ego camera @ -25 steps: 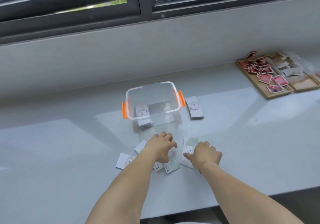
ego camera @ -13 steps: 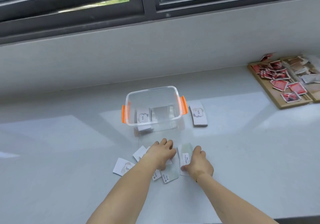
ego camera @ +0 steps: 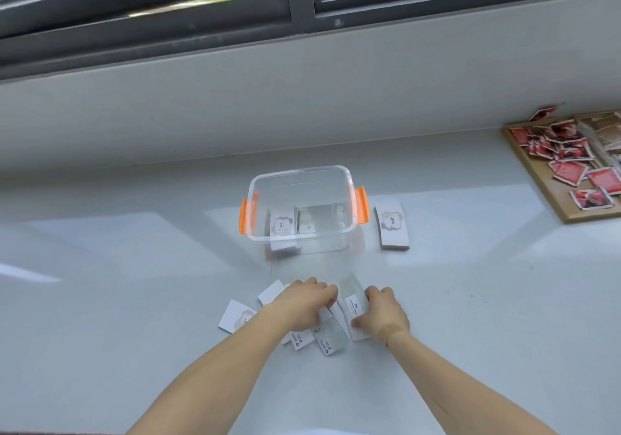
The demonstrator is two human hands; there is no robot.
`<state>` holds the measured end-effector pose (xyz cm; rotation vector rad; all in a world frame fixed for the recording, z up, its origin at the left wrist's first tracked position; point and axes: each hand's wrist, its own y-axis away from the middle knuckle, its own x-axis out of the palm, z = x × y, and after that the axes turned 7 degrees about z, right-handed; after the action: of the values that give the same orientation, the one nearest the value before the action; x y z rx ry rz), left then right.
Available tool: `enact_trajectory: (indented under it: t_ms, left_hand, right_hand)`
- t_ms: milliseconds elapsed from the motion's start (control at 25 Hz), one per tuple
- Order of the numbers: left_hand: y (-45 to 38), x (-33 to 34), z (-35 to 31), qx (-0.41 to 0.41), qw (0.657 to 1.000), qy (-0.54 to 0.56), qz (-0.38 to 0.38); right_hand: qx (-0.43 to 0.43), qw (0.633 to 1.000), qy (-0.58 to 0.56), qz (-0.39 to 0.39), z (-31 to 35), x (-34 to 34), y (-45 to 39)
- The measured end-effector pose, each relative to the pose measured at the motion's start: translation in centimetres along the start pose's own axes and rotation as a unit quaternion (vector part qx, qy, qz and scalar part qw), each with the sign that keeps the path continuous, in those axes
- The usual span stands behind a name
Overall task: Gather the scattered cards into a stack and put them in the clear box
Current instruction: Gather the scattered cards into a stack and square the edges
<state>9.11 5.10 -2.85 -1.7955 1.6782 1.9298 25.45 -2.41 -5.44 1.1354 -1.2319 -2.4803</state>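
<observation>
Between the flat left hand [ego camera: 304,302] and curled right hand [ego camera: 381,313], both pressing loose white paper cards [ego camera: 331,337], the person should push them together gently.

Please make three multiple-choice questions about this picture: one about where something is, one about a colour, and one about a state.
1. Where does the neat stack of cards lie?
A. to the right of the clear box, outside it
B. on the wooden tray
C. under the left hand

2. What colour are the box's latches?
A. blue
B. orange
C. green

3. In what state is the clear box?
A. closed with a lid
B. tipped on its side
C. open, with cards already inside

Answers:
1 A: the stack of cards rests on the counter beside the clear box.
2 B: both latches are orange.
3 C: no lid is on it, and a "love" card shows through the wall.
</observation>
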Motion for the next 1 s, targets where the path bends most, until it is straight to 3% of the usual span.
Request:
enact_trajectory:
  t_ms: [120, 320, 640, 840, 1000]
  left_hand:
    - [0.0, -0.1, -0.4, 0.005, 0.997, 0.073, -0.027]
    - [-0.3, 0.3, -2.0, -0.005, 0.979, 0.137, -0.151]
    - [-1.2, 2.5, -4.1, -0.061, 0.938, 0.162, -0.299]
    - [-2.3, 4.1, -5.7, -0.047, 0.94, 0.186, -0.282]
    - [-2.6, 5.0, -6.2, -0.097, 0.953, 0.07, -0.28]
  right_hand:
    - [-0.076, 0.997, 0.017, -0.003, -0.4, -1.1, 0.2]
    - [-0.178, 0.98, 0.082, 0.03, -1.5, -2.9, 1.6]
    - [-0.221, 0.966, 0.124, -0.042, -2.7, -2.7, 2.7]
    - [-0.215, 0.933, 0.255, -0.133, -3.5, -1.8, 1.6]
    - [-0.239, 0.914, 0.28, -0.172, -4.9, -1.5, 1.1]
